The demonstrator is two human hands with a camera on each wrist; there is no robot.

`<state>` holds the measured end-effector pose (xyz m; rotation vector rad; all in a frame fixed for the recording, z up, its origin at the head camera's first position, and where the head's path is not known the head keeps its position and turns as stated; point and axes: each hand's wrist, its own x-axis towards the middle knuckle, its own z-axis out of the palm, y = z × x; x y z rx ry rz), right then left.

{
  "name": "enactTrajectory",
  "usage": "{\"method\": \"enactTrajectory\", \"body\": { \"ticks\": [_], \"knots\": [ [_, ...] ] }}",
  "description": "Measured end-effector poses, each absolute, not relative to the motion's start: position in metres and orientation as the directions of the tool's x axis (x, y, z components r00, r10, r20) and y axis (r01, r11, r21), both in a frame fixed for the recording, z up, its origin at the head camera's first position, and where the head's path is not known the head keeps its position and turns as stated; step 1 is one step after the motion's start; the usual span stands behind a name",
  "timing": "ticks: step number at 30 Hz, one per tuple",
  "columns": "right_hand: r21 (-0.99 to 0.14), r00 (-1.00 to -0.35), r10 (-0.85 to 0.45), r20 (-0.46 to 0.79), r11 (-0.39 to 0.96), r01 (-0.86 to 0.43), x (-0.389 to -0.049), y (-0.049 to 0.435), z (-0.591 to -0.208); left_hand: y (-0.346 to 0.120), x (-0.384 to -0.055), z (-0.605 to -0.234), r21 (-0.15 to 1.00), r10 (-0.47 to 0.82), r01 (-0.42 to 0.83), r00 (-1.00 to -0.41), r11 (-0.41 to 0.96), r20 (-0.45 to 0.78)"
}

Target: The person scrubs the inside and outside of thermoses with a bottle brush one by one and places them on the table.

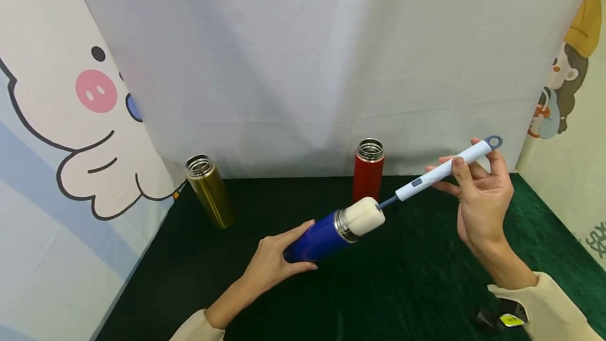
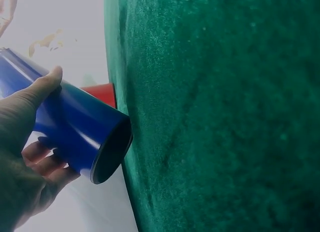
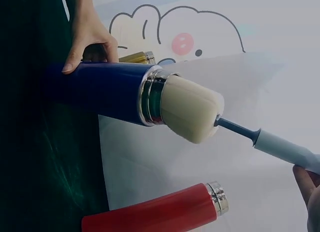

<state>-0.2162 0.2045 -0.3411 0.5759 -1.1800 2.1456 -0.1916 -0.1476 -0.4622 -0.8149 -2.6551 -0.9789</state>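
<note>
Blue bottle (image 1: 314, 241), sponge brush (image 1: 364, 217) at its mouth (image 1: 344, 227).
Left hand (image 1: 272, 259) grips it low, mouth apparently angled to meet brush; right hand (image 1: 485, 204), right of blue bottle, pinches handle (image 1: 433, 175). Behind blue bottle, red bottle (image 1: 367, 175); left of it, gold bottle (image 1: 213, 196).

Left hand (image 1: 271, 260) grips blue bottle (image 1: 316, 242); right hand (image 1: 484, 201) holds brush (image 1: 430, 177)

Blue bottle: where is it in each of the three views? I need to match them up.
Head: the blue bottle is below centre, slightly right, tilted.
Left wrist: at the left, the blue bottle runs in from the picture's edge.
Right wrist: the blue bottle is left of centre, upper half.
Shared landmark: the red bottle, in all three, partly hidden behind it in the left wrist view.
</note>
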Motion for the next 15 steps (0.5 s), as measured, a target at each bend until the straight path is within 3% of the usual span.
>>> {"method": "enactTrajectory", "body": {
  "ticks": [7, 15],
  "knots": [
    [-0.461, -0.666, 0.407, 0.625, -0.495, -0.736, -0.220, 0.225, -0.331, -0.158, -0.192, -0.467, 0.575, 0.348, 0.501, -0.865, 0.647, 0.361],
    [-0.520, -0.677, 0.344, 0.651, -0.447, -0.728, -0.221, 0.224, -0.342, -0.158, -0.196, -0.466, 0.566, 0.334, 0.482, -0.875, 0.669, 0.351]
  ]
}}
